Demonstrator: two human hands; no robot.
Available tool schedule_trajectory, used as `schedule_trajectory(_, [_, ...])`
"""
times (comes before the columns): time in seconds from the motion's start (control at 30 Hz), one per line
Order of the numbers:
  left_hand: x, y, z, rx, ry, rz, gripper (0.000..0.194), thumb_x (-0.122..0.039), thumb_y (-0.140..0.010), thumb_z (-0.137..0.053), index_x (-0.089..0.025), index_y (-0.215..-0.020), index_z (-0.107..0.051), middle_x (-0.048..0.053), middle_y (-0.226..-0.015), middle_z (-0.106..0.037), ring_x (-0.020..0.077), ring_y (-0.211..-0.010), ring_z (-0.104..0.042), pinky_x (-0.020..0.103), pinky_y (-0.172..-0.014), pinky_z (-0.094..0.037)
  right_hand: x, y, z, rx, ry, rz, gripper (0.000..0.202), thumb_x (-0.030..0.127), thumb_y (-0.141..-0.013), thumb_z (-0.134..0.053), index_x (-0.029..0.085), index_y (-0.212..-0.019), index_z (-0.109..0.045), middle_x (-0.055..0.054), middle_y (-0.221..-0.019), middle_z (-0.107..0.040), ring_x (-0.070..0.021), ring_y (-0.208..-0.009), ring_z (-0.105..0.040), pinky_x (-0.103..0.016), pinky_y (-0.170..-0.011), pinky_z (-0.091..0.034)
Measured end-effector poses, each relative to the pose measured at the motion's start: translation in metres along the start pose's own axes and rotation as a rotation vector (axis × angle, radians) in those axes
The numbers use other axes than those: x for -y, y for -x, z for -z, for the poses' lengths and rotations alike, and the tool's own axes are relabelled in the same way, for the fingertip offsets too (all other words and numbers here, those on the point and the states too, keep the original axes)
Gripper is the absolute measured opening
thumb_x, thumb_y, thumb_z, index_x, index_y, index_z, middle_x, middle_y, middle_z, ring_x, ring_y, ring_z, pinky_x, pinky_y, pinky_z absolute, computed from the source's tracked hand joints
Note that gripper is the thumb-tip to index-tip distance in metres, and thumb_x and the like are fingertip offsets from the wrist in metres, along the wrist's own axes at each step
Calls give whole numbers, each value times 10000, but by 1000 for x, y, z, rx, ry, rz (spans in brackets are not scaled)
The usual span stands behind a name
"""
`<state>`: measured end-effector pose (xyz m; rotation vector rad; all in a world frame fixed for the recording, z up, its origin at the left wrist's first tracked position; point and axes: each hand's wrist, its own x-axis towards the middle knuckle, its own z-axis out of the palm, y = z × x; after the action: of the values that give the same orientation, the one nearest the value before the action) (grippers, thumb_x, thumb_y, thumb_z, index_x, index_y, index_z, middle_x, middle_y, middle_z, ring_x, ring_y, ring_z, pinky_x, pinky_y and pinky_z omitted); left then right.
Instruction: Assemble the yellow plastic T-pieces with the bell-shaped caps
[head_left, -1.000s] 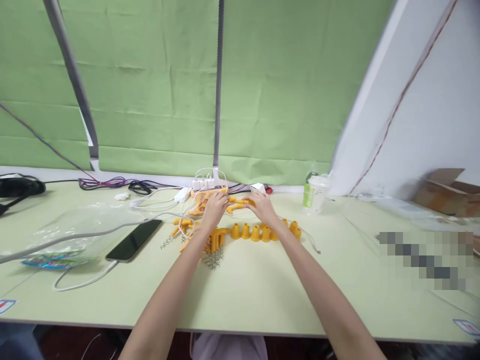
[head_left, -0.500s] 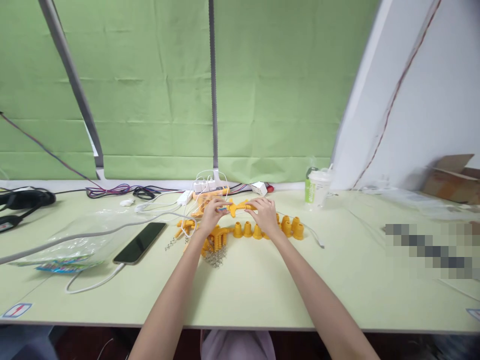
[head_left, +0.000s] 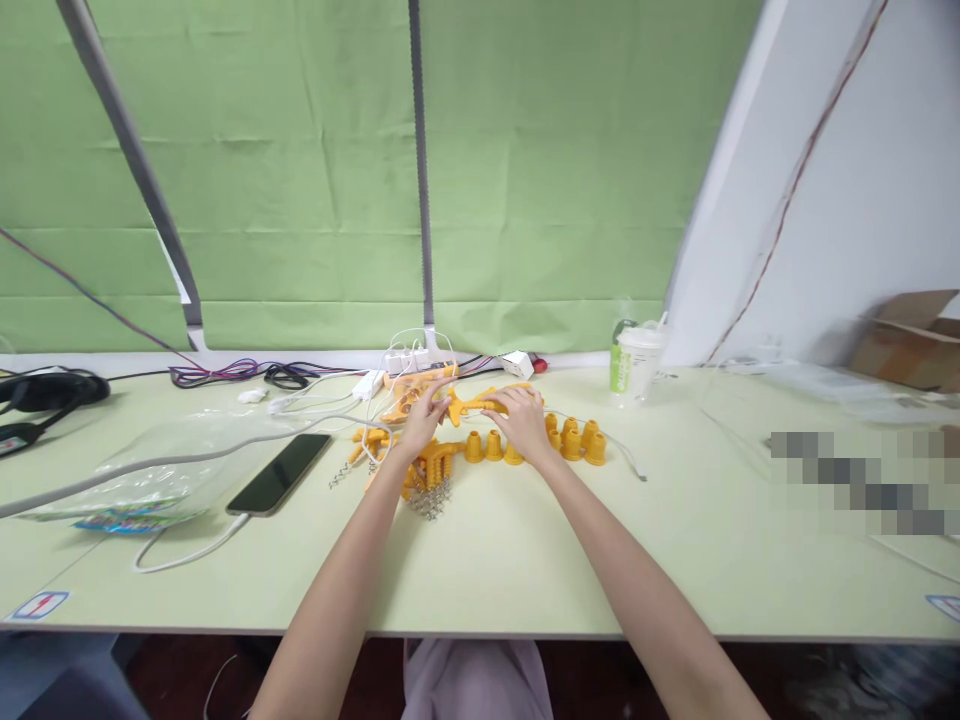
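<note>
My left hand pinches the flared, winged end of a yellow corkscrew piece above the far middle of the table. My right hand grips the other end of its ridged shaft. Yellow plastic also shows above the right fingers; whether it is the same piece I cannot tell. Below the left wrist lies a pile of yellow corkscrews with metal spirals, partly hidden by my forearm. Several yellow bell-shaped caps stand in a group under and beside my right hand, some covered by it.
A phone on a white cable and a clear plastic bag lie to the left. Power strips and tangled cables run along the back. A lidded cup stands at the back right, a cardboard box farther right.
The corkscrew piece has shifted slightly left and turned between my hands, and more of its ridged shaft shows. Yellow plastic now shows above my right fingers. The view has tilted a little.
</note>
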<state>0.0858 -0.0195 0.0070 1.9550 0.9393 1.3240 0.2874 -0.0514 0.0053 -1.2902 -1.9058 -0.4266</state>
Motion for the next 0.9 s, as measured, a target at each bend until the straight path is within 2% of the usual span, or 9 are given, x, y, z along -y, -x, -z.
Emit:
schedule_trajectory(0.1, [2,-2,2,68,-67,-58,331,-247,-839,-426,-206,-1101,-625,22,-741,-579,118,-631,-494,228,-575,-400,-2,0,-1,-7,-8,-39,252,404,-884,-485,249,-940,-676,-42,-1015,-678,-209,-985,-546,-363,-889,-248])
schedule_trajectory(0.2, [6,-4,2,39,-173,-114,296,-187,-770,-512,-210,-1021,-666,44,-885,-624,146,-757,-526,258,-670,-427,-2,-1,-1,-12,-21,-51,248,402,-884,-485,250,-942,-673,-37,-1002,-683,-203,-977,-551,-360,-896,-244])
schedule_trajectory(0.27, [7,-5,2,-36,-252,-123,236,-211,-768,-549,-206,-965,-678,44,-856,-614,156,-770,-518,283,-722,-427,0,-1,-1,-9,-36,-55,246,401,-885,-485,249,-942,-670,-35,-989,-687,-201,-965,-557,-361,-898,-245])
schedule_trajectory(0.37, [8,-6,5,-199,-318,-109,184,-328,-785,-574,-175,-800,-676,47,-781,-551,174,-792,-500,298,-746,-420,0,-1,0,3,-56,-58,249,399,-887,-477,242,-941,-663,-43,-1002,-686,-206,-960,-564,-371,-899,-254])
schedule_trajectory(0.47, [6,-8,12,-301,-219,-55,285,-426,-782,-562,-160,-731,-649,45,-767,-536,166,-760,-494,271,-668,-417,-2,-2,1,16,-80,-85,253,387,-891,-462,234,-972,-649,-49,-1027,-682,-210,-955,-577,-381,-900,-277])
schedule_trajectory(0.6, [5,-11,27,-351,-1,65,362,-499,-749,-556,-154,-785,-657,19,-700,-572,140,-662,-504,247,-590,-401,-12,-3,2,58,-191,-192,248,366,-881,-460,236,-1011,-627,-29,-1011,-680,-186,-886,-600,-343,-842,-363])
schedule_trajectory(0.7, [9,-12,39,-404,115,107,390,-511,-695,-607,-146,-816,-669,32,-762,-634,154,-734,-559,255,-667,-434,-21,-3,1,96,-236,-248,219,354,-854,-495,238,-968,-640,-21,-1000,-663,-170,-871,-588,-314,-806,-394])
schedule_trajectory(0.8, [18,-13,54,-449,210,136,432,-515,-634,-657,-134,-838,-668,57,-828,-670,178,-813,-596,286,-763,-451,-27,-2,3,164,-156,-293,203,373,-823,-536,240,-898,-670,-37,-982,-635,-185,-890,-559,-319,-784,-387])
schedule_trajectory(0.9, [30,-13,68,-455,152,179,444,-528,-603,-660,-132,-803,-662,68,-808,-678,195,-823,-607,304,-788,-449,-29,-2,6,281,-108,-330,202,378,-817,-546,255,-907,-678,-31,-956,-626,-181,-867,-550,-322,-765,-368])
